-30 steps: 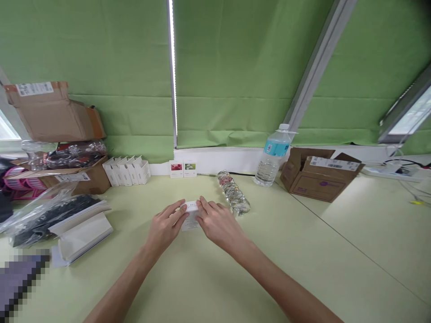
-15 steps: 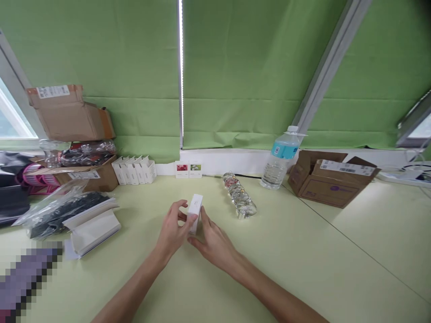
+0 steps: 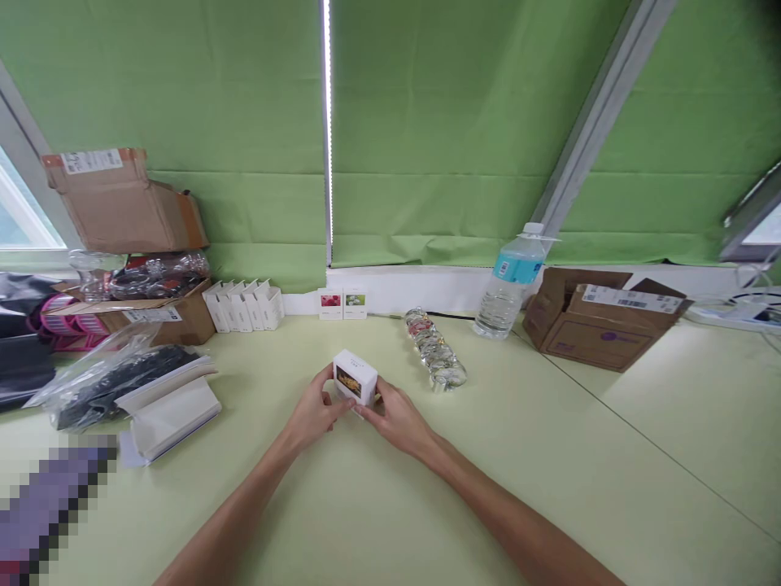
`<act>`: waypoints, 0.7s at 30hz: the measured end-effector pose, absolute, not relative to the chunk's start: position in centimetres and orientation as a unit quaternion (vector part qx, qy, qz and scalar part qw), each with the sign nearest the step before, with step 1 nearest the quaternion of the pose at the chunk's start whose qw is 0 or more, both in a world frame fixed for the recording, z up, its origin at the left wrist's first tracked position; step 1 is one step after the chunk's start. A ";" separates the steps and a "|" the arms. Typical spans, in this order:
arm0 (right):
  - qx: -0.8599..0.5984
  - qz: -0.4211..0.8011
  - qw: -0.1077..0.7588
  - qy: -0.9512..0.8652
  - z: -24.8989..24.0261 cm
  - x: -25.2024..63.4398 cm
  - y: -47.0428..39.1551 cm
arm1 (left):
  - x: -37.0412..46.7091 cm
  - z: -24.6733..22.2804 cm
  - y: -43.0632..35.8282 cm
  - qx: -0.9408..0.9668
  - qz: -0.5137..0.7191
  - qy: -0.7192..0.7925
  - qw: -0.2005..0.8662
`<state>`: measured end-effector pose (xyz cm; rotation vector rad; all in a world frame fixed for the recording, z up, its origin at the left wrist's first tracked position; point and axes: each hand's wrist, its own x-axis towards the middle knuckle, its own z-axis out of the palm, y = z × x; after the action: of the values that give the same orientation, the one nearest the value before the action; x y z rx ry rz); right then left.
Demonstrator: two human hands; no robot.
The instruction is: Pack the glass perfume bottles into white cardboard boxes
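Note:
A small white box [image 3: 359, 376] with a dark picture of something yellow on its front is held between both hands over the table, its top tilted toward me. My left hand [image 3: 316, 411] grips its left side, thumb at the lower front edge. On the other side, my right hand [image 3: 395, 413] is closed on the right edge, thumb also low at the front. Beyond the box, two small white boxes [image 3: 342, 304] with a red and a green picture stand against the wall. A string of silvery wrapped packets [image 3: 435, 350] lies to the right.
Several opened white boxes [image 3: 244, 306] stand in a row at the back left, beside stacked cardboard boxes [image 3: 125, 213]. An open white carton [image 3: 174, 415] and a plastic-wrapped dark item [image 3: 131, 387] lie at left. A water bottle [image 3: 511, 281] and a cardboard box [image 3: 601, 325] stand at back right.
The white box has been turned, so its picture side now faces me instead of a narrow side. My right hand has closed onto its right edge.

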<state>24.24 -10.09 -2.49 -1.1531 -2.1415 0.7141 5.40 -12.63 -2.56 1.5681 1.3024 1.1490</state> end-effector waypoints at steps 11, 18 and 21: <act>-0.455 0.300 0.343 -0.765 -3.0 23.3 -7.4 | 5.2 -3.8 -12.0 0.527 0.511 0.537 0.415; -0.491 0.239 0.308 -0.779 -3.5 20.1 -1.2 | 4.4 -4.3 -10.9 0.473 0.560 0.572 0.368; -0.508 0.219 0.303 -0.776 -3.8 18.5 2.0 | 4.2 -4.5 -10.5 0.487 0.537 0.574 0.380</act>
<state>18.46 2.05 -3.77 -1.3467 -2.0579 0.5793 4.18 -10.46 -4.51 1.2448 1.4665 1.3713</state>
